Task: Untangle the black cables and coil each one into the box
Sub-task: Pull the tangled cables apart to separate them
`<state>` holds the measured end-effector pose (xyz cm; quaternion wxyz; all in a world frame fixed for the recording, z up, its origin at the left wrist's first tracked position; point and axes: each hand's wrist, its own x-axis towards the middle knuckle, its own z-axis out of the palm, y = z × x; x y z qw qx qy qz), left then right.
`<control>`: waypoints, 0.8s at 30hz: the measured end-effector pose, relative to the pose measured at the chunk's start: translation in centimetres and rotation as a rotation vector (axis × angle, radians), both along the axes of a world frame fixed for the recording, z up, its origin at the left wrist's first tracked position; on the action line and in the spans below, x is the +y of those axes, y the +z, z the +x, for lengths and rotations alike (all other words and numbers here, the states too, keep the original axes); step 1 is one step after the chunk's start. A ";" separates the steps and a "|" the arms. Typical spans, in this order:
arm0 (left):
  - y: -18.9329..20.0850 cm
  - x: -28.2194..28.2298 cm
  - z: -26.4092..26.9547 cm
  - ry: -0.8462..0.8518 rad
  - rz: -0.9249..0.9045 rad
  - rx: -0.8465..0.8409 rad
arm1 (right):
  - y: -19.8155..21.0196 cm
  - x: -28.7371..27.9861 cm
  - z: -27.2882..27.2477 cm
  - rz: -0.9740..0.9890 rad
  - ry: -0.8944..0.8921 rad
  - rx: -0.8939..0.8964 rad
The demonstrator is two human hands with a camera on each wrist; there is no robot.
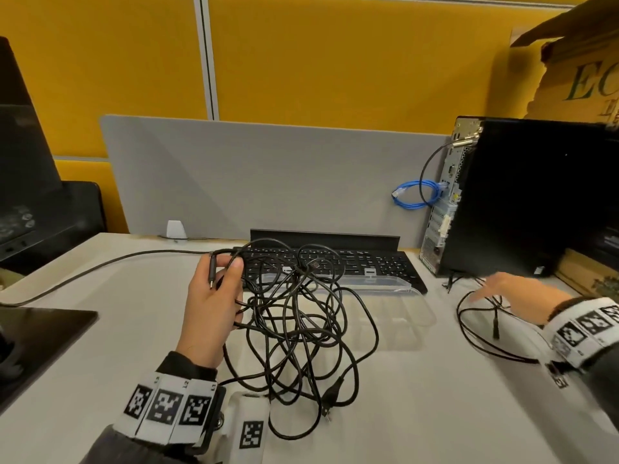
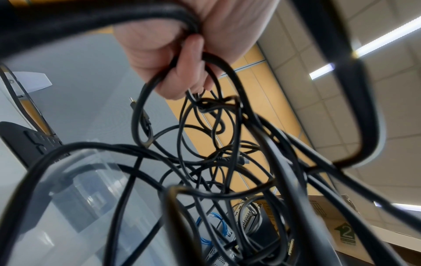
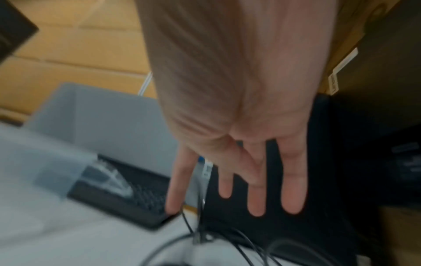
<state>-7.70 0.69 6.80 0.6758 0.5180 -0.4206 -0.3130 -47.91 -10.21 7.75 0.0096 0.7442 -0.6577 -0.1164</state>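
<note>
A tangle of black cables lies on the white desk, partly over the clear plastic box in front of the keyboard. My left hand is raised at the tangle's left edge; its fingers curl round several loops, and a plug end runs across the palm. The left wrist view shows that hand gripping strands, with the tangle hanging below. My right hand is open, fingers straight and spread, just above a separate black cable loop on the right. In the right wrist view the fingers hold nothing.
A black keyboard lies behind the clear box. A black computer tower with a blue cable stands at the right, with a cardboard box above it. A monitor stands at the left. A thick black cable runs leftward.
</note>
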 end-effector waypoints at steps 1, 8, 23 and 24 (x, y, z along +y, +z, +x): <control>0.0 0.0 0.0 -0.001 -0.001 -0.003 | 1.0 0.8 0.6 0.038 0.022 -0.031; 0.3 0.4 -0.4 -0.002 -0.046 -0.017 | 4.8 5.0 10.7 -0.256 0.306 -0.994; 0.5 1.5 -1.4 -0.366 -0.346 0.059 | 4.3 9.0 19.1 0.136 0.357 -1.278; 0.5 1.6 -1.3 -0.393 -0.349 0.046 | 4.3 9.1 19.3 0.147 0.370 -1.277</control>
